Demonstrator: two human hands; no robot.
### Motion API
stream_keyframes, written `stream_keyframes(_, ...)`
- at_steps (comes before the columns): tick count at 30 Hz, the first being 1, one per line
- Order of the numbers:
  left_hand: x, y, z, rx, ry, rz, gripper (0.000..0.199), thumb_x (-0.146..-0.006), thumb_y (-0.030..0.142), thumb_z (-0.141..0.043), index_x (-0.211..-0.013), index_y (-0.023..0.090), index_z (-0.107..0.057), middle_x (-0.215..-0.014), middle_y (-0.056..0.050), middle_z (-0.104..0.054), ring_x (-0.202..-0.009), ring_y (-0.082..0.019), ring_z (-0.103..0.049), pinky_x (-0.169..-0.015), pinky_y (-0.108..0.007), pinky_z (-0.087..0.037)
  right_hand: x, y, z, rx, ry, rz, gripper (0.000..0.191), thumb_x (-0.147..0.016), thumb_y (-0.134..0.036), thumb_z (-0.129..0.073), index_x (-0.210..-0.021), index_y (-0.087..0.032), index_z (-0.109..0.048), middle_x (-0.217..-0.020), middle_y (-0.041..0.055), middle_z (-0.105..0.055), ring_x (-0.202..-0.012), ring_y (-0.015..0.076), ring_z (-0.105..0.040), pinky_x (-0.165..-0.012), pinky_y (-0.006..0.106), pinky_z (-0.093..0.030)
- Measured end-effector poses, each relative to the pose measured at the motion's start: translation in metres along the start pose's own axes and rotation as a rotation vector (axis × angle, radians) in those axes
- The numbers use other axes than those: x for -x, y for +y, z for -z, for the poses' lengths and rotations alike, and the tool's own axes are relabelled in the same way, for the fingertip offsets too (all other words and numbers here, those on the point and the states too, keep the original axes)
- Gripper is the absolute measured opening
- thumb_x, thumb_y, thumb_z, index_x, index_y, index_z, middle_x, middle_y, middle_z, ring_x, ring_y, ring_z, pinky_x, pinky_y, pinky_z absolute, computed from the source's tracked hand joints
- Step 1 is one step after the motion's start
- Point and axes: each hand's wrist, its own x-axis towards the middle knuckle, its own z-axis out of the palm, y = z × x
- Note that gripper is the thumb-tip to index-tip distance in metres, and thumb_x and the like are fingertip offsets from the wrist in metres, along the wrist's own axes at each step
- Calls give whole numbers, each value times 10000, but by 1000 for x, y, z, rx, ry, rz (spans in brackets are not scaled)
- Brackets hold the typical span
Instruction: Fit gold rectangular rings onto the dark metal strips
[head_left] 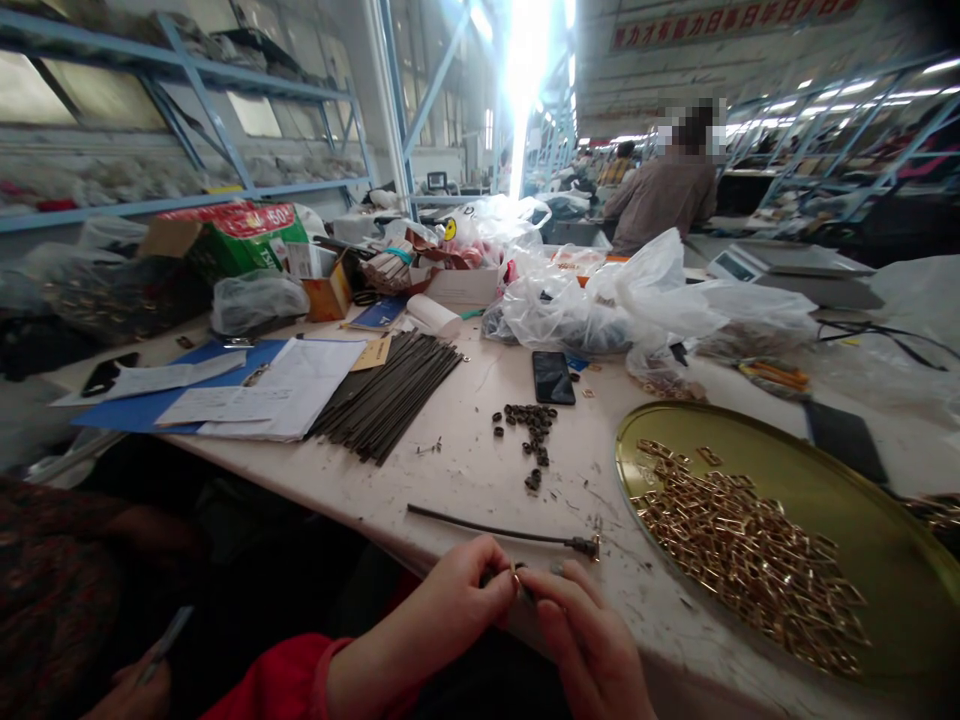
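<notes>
My left hand (469, 592) and my right hand (589, 625) meet at the near table edge, fingertips pinched together. Between them shows a small gold-coloured metal piece (516, 577), with something dark beside it. My fingers hide most of both. Just beyond lies a narrow dark strap (487, 526), with a gold-coloured buckle (595, 546) at its right end. Farther off is a scatter of small dark strap loops (541, 412). To the right, many gold-coloured rectangular buckles (742, 540) are heaped in a round tray (817, 470).
A bundle of dark strips (390, 395) lies left of centre, beside white papers (289, 385). A black phone (553, 378) sits behind the loops, before plastic bags (570, 310). At lower left, another person's hand (139, 690) holds a thin tool. A person (664, 195) works farther back.
</notes>
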Motion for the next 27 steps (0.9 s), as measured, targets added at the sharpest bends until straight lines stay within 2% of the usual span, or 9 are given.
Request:
stream_keyframes(4, 0, -3, -1, -40, -7, 20, 142, -755, 300, -455, -720, 163, -468, -579, 50, -472, -546, -103, -442, -504, -206, -326, -13, -1, 7, -151, -149, -108, 118, -817, -243, -520, -888, -260, -613, -744, 3, -620, -705, 157, -588, -607, 241, -473)
stream_keyframes(10, 0, -2, -2, -147, 35, -25, 112, -756, 251, -463, -695, 159, -482, -633, 46, -465, -610, -99, -420, -537, -198, -309, -17, 8, 10, -256, -255, -240, 37, -785, -214, -568, -766, -244, -578, -730, -19, -523, -712, 138, -519, -632, 233, -426)
stream_keyframes(15, -2, -3, 1, -132, -2, -32, 88, -755, 224, -454, -703, 159, -484, -628, 55, -456, -601, -91, -400, -530, -193, -298, -14, 20, 8, -434, -247, -362, 31, -765, -231, -599, -744, -226, -577, -778, -12, -494, -725, 134, -504, -655, 238, -430)
stream_keyframes(20, -4, -4, 1, -140, -20, -54, 117, -776, 241, -448, -720, 160, -513, -654, 49, -498, -621, -95, -428, -545, -194, -309, -13, 26, 6, -532, -226, -514, 114, -744, -302, -633, -722, -209, -572, -741, -13, -517, -708, 141, -519, -648, 251, -432)
stream_keyframes(23, -4, -5, 0, -179, -16, -64, 120, -780, 231, -448, -713, 159, -516, -663, 43, -514, -637, -102, -443, -555, -200, -311, -12, 24, 6, -474, -228, -544, 108, -743, -289, -626, -714, -208, -561, -730, -19, -511, -688, 137, -520, -630, 248, -432)
stream_keyframes(27, -5, -4, -2, -217, -4, -83, 127, -795, 229, -436, -730, 161, -522, -694, 29, -544, -670, -117, -476, -584, -212, -323, -11, 21, 6, -348, -198, -493, 24, -757, -219, -583, -740, -211, -568, -776, -10, -519, -732, 142, -538, -675, 255, -447)
